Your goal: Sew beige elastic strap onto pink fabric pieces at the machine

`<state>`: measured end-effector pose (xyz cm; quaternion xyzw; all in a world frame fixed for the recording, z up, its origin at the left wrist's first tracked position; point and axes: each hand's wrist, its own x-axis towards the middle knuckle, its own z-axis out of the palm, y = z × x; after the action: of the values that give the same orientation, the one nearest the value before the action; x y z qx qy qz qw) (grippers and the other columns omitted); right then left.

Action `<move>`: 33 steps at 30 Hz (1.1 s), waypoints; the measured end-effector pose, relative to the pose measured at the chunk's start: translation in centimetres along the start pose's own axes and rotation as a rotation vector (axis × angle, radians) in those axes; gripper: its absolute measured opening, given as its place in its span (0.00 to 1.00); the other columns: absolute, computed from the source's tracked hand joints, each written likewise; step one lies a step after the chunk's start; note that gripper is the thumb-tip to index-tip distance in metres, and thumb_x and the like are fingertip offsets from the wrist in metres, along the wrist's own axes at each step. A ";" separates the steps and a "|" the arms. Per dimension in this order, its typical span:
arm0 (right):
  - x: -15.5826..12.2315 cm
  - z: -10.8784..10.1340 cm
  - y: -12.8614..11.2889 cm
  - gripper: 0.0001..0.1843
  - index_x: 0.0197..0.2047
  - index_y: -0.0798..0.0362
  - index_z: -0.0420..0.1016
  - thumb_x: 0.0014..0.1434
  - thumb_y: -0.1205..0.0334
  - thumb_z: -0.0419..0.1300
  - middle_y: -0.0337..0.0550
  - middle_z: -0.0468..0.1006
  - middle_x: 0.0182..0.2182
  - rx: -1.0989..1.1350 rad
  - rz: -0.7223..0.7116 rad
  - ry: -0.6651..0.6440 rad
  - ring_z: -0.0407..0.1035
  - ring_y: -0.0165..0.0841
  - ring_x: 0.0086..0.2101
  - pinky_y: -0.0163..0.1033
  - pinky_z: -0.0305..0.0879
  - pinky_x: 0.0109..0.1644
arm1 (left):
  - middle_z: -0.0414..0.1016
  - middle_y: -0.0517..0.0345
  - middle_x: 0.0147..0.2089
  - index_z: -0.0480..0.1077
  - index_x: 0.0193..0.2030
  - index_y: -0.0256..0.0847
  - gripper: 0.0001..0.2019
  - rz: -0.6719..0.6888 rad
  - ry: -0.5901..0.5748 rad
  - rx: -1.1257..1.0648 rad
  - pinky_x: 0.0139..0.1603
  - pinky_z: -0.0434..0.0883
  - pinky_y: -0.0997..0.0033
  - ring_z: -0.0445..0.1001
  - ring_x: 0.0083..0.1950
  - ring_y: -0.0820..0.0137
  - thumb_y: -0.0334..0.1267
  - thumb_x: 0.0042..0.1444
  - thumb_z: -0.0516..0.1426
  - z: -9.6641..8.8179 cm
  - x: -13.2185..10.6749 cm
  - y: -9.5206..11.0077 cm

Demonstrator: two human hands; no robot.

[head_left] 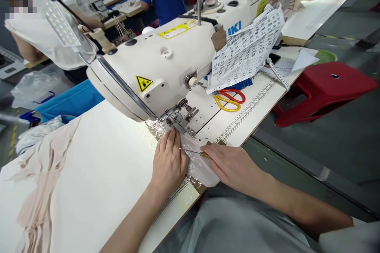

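My left hand (168, 159) lies flat on a pale, shiny piece of fabric (204, 172), fingers stretched toward the presser foot (177, 120) of a white sewing machine (130, 57). In my right hand (230, 163) is an awl (204, 154) with a wooden handle. Its thin metal tip points left and reaches the side of my left hand, over the fabric. The fabric runs from under the machine head to the table's front edge. What lies beneath my left palm is hidden.
Scissors (228, 100) with red and yellow handles lie right of the needle area, below a printed paper sheet (246, 53). Pink fabric strips (41, 189) lie on the table's left. A red stool (320, 87) stands at right. Two people are in the background.
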<state>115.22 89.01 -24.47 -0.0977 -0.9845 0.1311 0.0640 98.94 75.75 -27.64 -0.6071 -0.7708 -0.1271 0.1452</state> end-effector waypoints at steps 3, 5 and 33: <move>0.1 0.1 0.0 0.12 0.47 0.56 0.70 0.62 0.75 0.52 0.46 0.79 0.37 0.004 -0.026 0.034 0.76 0.34 0.35 0.35 0.64 0.33 | 0.65 0.33 0.64 0.58 0.65 0.27 0.24 0.017 -0.004 0.000 0.64 0.66 0.47 0.62 0.67 0.49 0.32 0.63 0.47 -0.2 0.0 0.1; 0.3 0.3 0.0 0.12 0.46 0.57 0.71 0.62 0.75 0.52 0.45 0.79 0.36 -0.004 -0.039 0.040 0.76 0.35 0.34 0.35 0.63 0.31 | 0.66 0.32 0.63 0.60 0.64 0.26 0.23 0.019 -0.013 0.003 0.63 0.66 0.47 0.63 0.66 0.49 0.31 0.63 0.48 -0.4 0.1 0.2; 2.3 0.5 -2.0 0.14 0.53 0.59 0.68 0.66 0.72 0.48 0.47 0.81 0.36 0.136 0.135 -0.179 0.77 0.38 0.36 0.38 0.62 0.33 | 0.72 0.42 0.60 0.70 0.57 0.29 0.19 -0.037 -0.064 0.139 0.63 0.65 0.50 0.65 0.64 0.52 0.30 0.63 0.49 -1.3 0.9 -1.2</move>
<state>112.59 87.45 -24.19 -0.1472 -0.9662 0.2099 -0.0268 97.67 75.82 -26.09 -0.5848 -0.7932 -0.0564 0.1600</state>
